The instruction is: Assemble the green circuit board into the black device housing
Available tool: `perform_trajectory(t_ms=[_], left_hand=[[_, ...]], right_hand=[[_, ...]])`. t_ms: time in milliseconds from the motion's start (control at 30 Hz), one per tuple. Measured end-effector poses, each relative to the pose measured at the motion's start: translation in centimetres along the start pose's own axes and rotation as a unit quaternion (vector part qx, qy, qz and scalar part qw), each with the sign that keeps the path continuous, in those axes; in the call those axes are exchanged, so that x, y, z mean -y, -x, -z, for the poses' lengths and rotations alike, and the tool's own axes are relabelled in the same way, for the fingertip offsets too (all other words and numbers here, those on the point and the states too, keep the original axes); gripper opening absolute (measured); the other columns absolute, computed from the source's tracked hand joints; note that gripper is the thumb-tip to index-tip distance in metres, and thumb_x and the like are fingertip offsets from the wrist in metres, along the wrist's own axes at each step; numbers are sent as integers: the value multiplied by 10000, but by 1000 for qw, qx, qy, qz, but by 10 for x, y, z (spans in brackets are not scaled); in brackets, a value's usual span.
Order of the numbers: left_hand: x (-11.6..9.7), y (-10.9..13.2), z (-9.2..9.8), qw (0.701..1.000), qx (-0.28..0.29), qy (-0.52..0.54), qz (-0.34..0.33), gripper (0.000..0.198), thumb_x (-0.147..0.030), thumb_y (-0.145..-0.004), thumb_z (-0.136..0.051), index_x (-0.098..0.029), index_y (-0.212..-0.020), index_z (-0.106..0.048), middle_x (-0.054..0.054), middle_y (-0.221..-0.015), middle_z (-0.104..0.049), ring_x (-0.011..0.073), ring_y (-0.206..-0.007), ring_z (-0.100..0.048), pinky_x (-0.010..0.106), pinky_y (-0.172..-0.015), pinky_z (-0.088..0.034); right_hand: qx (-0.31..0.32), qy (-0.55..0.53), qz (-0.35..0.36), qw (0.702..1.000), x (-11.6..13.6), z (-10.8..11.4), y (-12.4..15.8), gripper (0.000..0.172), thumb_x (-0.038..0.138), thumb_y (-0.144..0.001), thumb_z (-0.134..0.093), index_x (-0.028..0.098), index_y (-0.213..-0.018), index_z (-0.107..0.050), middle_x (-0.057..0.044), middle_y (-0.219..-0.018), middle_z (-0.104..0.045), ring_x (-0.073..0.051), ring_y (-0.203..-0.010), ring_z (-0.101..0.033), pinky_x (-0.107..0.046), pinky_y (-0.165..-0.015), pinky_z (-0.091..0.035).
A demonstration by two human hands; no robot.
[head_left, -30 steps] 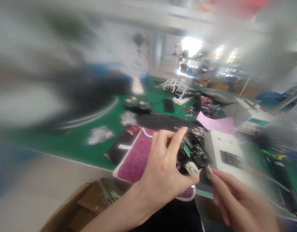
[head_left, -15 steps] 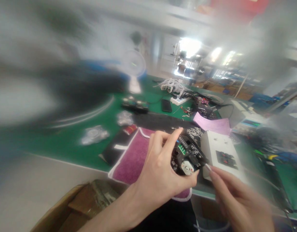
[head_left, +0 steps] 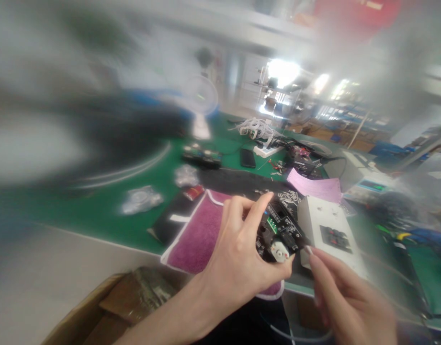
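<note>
My left hand (head_left: 242, 254) is closed around a black circuit board (head_left: 282, 231) that carries a small green part and a round white part, held tilted above the table edge. My right hand (head_left: 344, 302) is pinched on a thin white piece at the board's right edge; I cannot make out what it is. Both hands hover over a purple cloth pad (head_left: 202, 235) on the green table (head_left: 112, 211).
A white box (head_left: 328, 230) with a black panel sits just right of the board. Pink paper (head_left: 315, 187), a phone (head_left: 248, 157), a white fan (head_left: 201, 103), cable bundles and plastic bags lie further back. A cardboard box (head_left: 123, 306) is below the table edge.
My hands have stayed together on the board with only a slight shift left and down; the view has swung a little.
</note>
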State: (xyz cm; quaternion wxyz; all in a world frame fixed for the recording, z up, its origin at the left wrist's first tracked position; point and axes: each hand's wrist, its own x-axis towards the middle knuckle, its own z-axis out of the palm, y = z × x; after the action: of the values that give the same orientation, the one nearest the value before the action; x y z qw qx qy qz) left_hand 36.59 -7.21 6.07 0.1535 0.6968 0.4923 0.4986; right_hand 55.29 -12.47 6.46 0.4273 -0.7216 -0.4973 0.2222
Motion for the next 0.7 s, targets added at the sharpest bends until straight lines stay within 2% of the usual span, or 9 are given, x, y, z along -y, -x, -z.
perform_trajectory(t_ms=[200,333,467,700], left_hand=[[1,2,2,1000,5,-4,-13,969,-260,-740,-857,-242,-1621,-452,79,-1294,-505,227,-1247,-540,372,-1143,-516],[0,2,2,1000,16,8,-5,978,-247,-738,-843,-266,-1629,-441,74,-1306,-498,228,-1251,-540,378,-1146,-516],[-3,3,-1,999,38,28,8,974,-263,-739,-835,-292,-1627,-435,71,-1317,-490,233,-1256,-550,385,-1127,-538],[-3,5,-6,998,52,39,-1,988,-215,-729,-812,-298,-1632,-419,76,-1294,-495,238,-1230,-568,405,-1097,-559]], right_hand=[[62,-80,-51,994,-3,-1,-4,560,697,-867,-742,198,-1106,-830,38,-467,-492,-113,-409,-429,-217,-385,-337],[95,-103,-65,988,-11,2,-10,564,688,-873,-756,189,-1131,-802,28,-521,-546,-97,-415,-427,-199,-387,-325],[90,-138,-62,984,-13,0,-11,556,671,-863,-782,190,-1142,-785,9,-654,-637,-87,-438,-452,-199,-394,-343],[105,-133,-71,983,0,-2,-1,645,688,-893,-743,168,-1273,-779,25,-580,-595,-97,-412,-469,-209,-412,-360]])
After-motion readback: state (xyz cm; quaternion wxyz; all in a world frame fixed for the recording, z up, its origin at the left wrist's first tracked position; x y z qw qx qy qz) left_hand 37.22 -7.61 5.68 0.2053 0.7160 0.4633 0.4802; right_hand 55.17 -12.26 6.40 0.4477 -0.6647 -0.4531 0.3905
